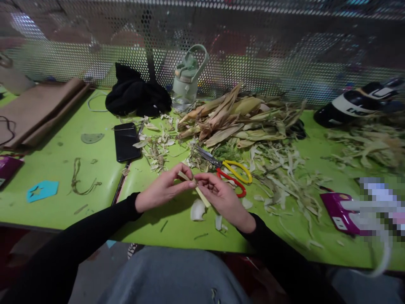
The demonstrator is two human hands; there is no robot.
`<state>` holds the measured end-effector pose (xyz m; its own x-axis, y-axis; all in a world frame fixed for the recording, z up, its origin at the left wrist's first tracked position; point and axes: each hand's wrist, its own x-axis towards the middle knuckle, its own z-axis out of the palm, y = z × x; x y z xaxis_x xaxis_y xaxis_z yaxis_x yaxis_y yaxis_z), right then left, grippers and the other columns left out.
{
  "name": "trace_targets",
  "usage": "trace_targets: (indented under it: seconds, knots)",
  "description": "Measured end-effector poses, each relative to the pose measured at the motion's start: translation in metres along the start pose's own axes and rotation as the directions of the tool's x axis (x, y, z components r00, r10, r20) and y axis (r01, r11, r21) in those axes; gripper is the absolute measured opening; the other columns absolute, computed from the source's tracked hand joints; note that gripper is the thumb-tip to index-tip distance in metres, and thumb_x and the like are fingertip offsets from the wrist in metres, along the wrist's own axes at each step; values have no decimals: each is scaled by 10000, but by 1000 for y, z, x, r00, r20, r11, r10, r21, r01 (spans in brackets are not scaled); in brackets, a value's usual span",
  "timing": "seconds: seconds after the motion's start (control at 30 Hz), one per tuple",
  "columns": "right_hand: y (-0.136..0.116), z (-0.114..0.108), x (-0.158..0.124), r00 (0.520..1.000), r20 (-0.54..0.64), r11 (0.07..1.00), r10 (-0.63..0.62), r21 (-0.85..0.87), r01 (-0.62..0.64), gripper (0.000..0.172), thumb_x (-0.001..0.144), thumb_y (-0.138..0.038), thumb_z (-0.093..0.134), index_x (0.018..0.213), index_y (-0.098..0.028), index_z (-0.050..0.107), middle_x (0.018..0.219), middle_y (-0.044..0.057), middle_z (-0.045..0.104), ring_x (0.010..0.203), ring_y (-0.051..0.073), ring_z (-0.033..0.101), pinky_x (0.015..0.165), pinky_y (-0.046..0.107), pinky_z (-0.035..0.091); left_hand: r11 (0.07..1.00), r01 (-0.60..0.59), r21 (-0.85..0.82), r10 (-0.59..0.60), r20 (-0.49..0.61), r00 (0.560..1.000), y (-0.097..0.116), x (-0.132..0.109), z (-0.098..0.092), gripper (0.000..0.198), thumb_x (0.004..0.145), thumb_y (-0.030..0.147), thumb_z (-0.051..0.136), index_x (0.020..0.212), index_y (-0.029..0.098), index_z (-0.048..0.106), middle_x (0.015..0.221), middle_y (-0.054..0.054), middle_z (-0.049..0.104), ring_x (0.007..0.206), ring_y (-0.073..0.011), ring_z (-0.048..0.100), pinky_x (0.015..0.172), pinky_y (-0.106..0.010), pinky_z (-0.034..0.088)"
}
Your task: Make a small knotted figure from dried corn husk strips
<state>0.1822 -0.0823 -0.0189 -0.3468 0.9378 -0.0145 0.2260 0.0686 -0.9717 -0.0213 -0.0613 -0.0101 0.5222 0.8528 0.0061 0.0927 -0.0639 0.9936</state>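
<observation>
My left hand (pixel 164 188) and my right hand (pixel 223 196) meet above the green table (pixel 57 198), both pinching a narrow pale strip of corn husk (pixel 202 196) between fingertips. The strip slants down toward me between the hands. Scissors with one yellow and one red handle (pixel 232 173) lie just beyond my right hand. A pile of dried corn husks (pixel 234 116) sits further back, with shredded husk bits (pixel 284 177) spread to its right. A curled white husk piece (pixel 198 210) lies under my hands.
A black phone (pixel 125 141) lies left of the scraps. A pale green water bottle (pixel 188 76) and a black cloth (pixel 136 93) stand by the perforated metal screen (pixel 284 50). Brown folded fabric (pixel 38 109), a blue star-cut shape (pixel 42 190), a purple device (pixel 340 209) and more husks (pixel 370 143) lie around.
</observation>
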Motion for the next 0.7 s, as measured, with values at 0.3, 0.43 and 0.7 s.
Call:
trace_targets:
  seconds: [0.3,0.43,0.7]
  knots:
    - [-3,-4,1,980,-175,995,-97,-49,90,126,905,-358,643,927,-240,679,891,21,642,780,156,602,712,300,523,993,90,-81,-92,-31,995,-5,3,0,258,895,363,646,996,153,535,835,2,562,716,-98,501,651,-244,416]
    - [-2,-2,1,988,-153,999,-33,-36,28,156,894,-375,651,926,-223,661,854,19,649,728,149,596,666,282,518,992,108,-67,-105,47,993,-6,2,4,219,915,355,605,941,146,544,770,19,536,676,-91,473,627,-239,385]
    - [0,-3,2,990,-139,999,21,32,-17,175,862,-376,683,919,-217,639,814,7,635,672,130,573,612,253,498,987,66,144,-52,-101,994,2,-1,5,283,912,385,599,1047,144,538,1011,-65,597,788,-130,545,680,-269,448]
